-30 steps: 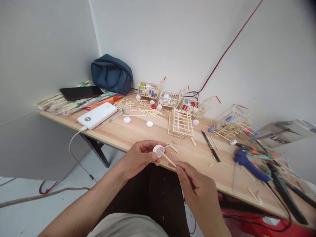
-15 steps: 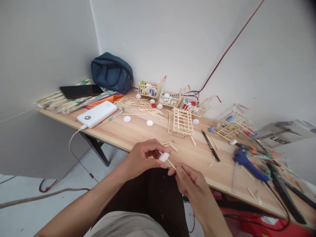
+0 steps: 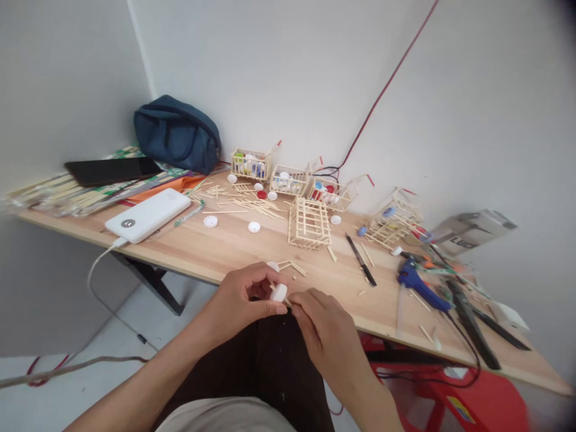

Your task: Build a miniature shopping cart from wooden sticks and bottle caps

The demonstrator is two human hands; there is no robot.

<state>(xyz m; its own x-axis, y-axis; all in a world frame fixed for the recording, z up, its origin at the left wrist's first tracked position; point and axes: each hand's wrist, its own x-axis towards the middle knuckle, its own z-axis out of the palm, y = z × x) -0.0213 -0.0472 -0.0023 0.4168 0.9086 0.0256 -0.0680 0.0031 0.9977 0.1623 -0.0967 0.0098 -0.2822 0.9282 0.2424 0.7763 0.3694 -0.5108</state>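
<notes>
A white bottle cap (image 3: 279, 293) is pinched between the thumb and fingers of my left hand (image 3: 243, 300), just over the table's front edge. A thin wooden stick (image 3: 288, 302) runs through the cap, showing on both sides of it. My right hand (image 3: 326, 327) is closed on the stick's near end, with its fingertips close beside the cap. Another white cap (image 3: 272, 266) lies on the table behind my left fingers, partly hidden. Beyond my hands stands a wooden-stick basket (image 3: 309, 223).
Small stick carts (image 3: 290, 180) holding coloured caps line the wall. At right lie a black pen (image 3: 360, 260), a blue glue gun (image 3: 423, 287) and a black cutting tool (image 3: 472, 324). A white power bank (image 3: 148, 216), a phone (image 3: 112, 171) and a blue bag (image 3: 177, 133) are at left.
My view has turned to the right, so the table appears shifted left. My right hand has come nearer to the cap along the stick, and the cap has tilted.
</notes>
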